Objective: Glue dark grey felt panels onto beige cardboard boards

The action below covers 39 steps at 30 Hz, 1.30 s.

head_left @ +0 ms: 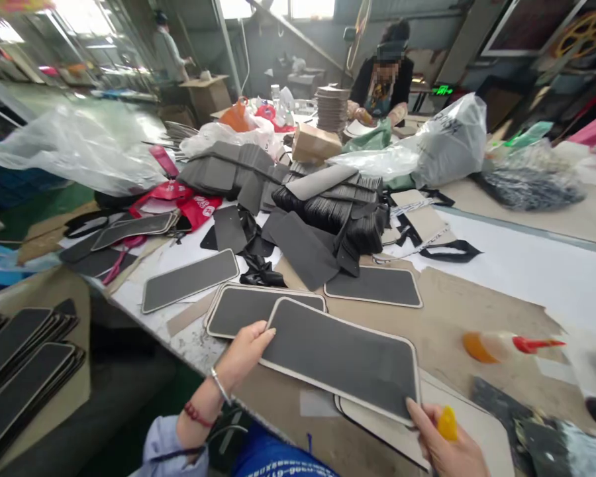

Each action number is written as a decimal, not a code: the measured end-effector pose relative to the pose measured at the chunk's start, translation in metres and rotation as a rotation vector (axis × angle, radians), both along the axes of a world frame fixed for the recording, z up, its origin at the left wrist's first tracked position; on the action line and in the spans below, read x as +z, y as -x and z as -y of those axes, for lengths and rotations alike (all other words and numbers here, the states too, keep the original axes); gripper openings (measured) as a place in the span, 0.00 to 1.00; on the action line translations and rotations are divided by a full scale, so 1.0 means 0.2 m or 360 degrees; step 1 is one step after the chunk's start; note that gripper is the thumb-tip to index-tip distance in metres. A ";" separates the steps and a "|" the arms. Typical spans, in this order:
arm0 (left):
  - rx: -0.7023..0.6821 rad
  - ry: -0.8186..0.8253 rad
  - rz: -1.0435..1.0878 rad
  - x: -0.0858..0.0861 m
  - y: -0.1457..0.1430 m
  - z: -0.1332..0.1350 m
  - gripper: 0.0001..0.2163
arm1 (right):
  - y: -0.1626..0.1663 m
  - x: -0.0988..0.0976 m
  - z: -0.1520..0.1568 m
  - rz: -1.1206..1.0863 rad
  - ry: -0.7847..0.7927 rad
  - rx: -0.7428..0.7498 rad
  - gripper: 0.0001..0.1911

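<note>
My left hand [246, 354] pinches the left end of a dark grey rectangular panel with a pale edging [342, 358]. At the lower right corner, my right hand [447, 444] grips the same panel. A small yellow piece [447, 424] shows at the fingers of my right hand; its kind I cannot make out. The panel is held slightly tilted above the table. Behind it lies a similar edged panel stack [258, 308], partly covered by it. Beige sheets [461, 424] lie under its right end.
More edged panels [191, 279] lie around, and others are stacked at the lower left [24, 351]. A heap of dark grey pieces [328, 205] fills the table's middle. To the right rests a glue bottle with a red nozzle [501, 346]. A co-worker [382, 79] is across the table.
</note>
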<state>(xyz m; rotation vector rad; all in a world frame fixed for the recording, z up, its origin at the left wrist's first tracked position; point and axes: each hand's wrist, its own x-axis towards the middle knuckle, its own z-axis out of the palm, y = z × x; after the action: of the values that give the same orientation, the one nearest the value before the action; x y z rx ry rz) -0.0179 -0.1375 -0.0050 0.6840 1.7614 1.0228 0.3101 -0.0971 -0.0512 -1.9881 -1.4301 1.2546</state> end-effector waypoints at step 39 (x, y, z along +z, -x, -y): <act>-0.1083 0.0481 -0.0909 -0.43 -0.65 -0.09 0.11 | 0.01 -0.04 -0.03 -0.0409 -0.0280 -0.0609 0.15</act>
<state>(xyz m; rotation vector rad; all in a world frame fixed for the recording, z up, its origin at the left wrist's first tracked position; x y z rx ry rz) 0.1130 -0.1186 -0.0908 1.3423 1.8759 0.0883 0.3082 -0.0905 -0.0591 -1.7973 -0.9480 1.1207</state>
